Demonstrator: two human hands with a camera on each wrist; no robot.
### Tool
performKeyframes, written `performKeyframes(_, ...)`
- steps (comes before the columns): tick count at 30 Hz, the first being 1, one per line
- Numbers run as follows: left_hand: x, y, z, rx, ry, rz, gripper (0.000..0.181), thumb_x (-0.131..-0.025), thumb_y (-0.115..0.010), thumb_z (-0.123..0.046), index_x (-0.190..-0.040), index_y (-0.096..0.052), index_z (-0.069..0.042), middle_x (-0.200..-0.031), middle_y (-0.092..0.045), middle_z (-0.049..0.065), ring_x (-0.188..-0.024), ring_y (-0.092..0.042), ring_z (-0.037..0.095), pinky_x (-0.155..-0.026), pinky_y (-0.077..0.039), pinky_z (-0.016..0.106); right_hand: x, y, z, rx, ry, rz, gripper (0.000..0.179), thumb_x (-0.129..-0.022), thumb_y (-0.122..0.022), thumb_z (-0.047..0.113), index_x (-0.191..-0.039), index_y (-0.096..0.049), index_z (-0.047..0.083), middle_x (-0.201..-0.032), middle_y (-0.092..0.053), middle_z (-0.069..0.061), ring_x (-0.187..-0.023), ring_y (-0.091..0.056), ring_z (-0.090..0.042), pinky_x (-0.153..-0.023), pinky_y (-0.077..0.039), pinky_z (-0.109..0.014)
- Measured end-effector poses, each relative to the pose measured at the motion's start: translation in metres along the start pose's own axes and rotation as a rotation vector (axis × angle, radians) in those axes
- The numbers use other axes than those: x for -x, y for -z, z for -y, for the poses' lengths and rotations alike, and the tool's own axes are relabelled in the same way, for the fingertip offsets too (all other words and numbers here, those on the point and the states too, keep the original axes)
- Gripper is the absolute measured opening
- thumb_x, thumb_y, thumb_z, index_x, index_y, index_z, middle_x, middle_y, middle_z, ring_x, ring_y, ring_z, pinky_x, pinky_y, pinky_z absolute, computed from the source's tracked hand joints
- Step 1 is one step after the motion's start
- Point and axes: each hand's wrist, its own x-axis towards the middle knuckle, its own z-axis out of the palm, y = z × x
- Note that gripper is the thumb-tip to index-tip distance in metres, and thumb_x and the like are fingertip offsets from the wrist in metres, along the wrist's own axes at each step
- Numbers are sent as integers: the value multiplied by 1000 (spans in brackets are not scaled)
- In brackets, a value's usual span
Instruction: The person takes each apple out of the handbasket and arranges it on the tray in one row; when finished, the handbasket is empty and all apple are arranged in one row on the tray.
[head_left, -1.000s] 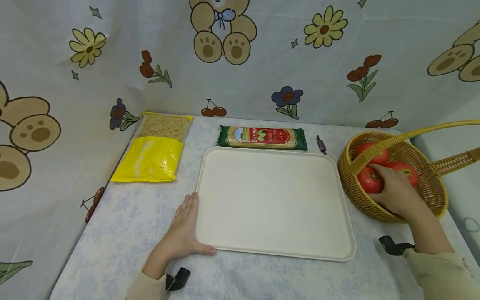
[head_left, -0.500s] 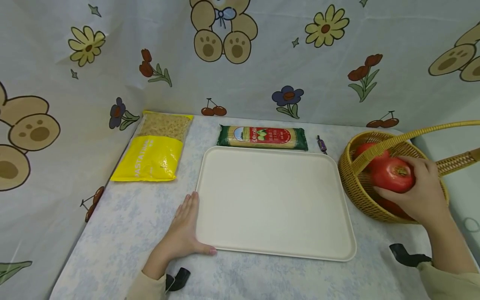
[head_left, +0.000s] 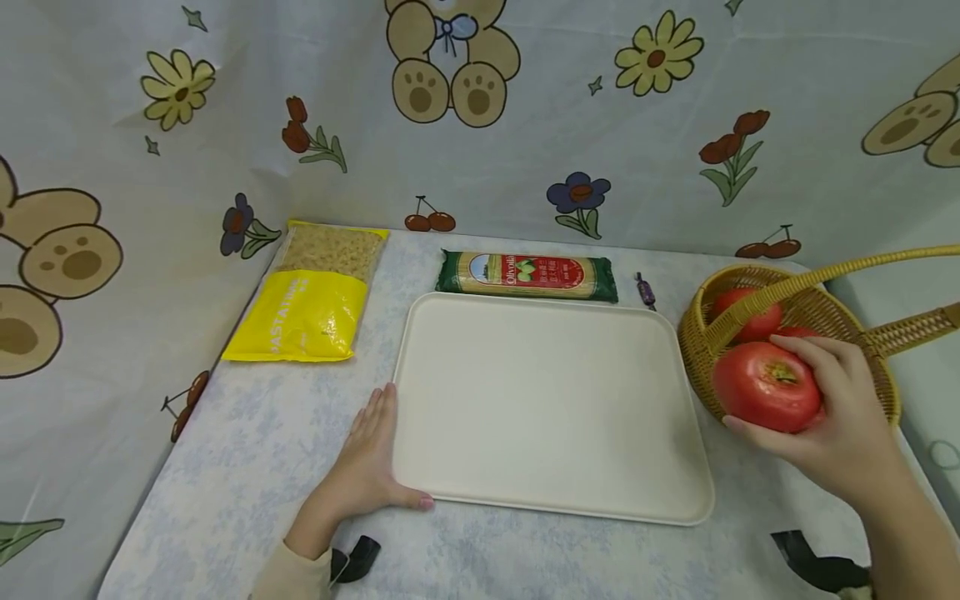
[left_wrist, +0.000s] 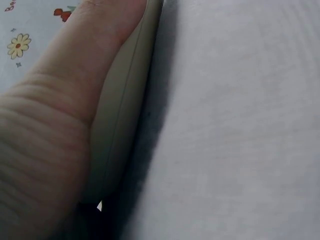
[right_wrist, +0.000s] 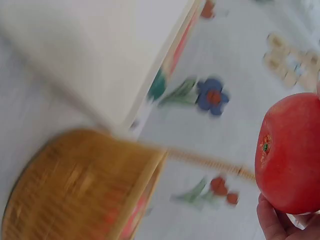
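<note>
Right hand (head_left: 851, 429) holds a red fruit (head_left: 761, 387), fingers and thumb curled round it, raised at the near side of the wicker basket (head_left: 699, 371). Fruit: round, slightly flattened, smooth, glossy, with a rough yellow-brown stem scar, green at its centre. Left hand (head_left: 362, 471), thumb spread wide from straight fingers, touches the white tray's (head_left: 547, 408) near-left corner.

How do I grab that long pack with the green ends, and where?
Probably pinch the long pack around its middle, coming from above. It lies flat and sideways, narrow from front to back, with the white tray close along its front edge and the patterned cloth behind it, so above looks roomiest.
</note>
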Motion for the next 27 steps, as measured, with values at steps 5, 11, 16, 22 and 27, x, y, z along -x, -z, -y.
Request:
performKeyframes(5, 0, -1, 1, 3, 1, 2, 167, -41, -87, -74, -158, 10, -6, -167, 8, 16, -155, 7, 34, -124, -3, 59, -6, -22, 33, -56, 77, 108, 100, -46, -99, 5, -136, -55, 8, -131, -48, 1, -119, -35, 4, -77, -38, 2)
performKeyframes(11, 0, 0, 1, 1, -2, -3, 166, -41, -86, -75, -158, 10, -7, -167, 8, 16, -155, 6, 33, -124, -4, 58, -28, -67, 65, -129, 107, 280, 91, -61, -96, 22, -139, -49, 15, -135, -51, -7, -121, -46, -21, -78, -61, -43)
performKeyframes(16, 0, 0, 2, -2, -5, 0, 166, -41, -86, -76, -159, 10, -7, -167, 8, 15, -155, 6, 33, -124, -3, 57, -53, -112, 86, -226, 95, 401, 87, -69, -91, 29, -142, -45, 16, -139, -49, -7, -126, -48, -27, -86, -58, -55)
performKeyframes(22, -1, 0, 2, -7, 7, 10, 166, -41, -85, -77, -159, 10, -8, -167, 9, 13, -156, 6, 33, -125, -3, 57, -84, -165, 113, -326, 38, 538, 88, -72, -88, 36, -144, -41, 17, -142, -46, -2, -129, -47, -25, -93, -57, -51)
performKeyframes(27, 0, 1, 2, 3, 24, 18, 165, -42, -86, -76, -159, 10, -9, -168, 8, 13, -156, 6, 32, -125, -3, 56, -103, -212, 128, -383, -2, 600, 90, -74, -87, 37, -147, -38, 16, -142, -44, -1, -131, -46, -24, -94, -56, -50)
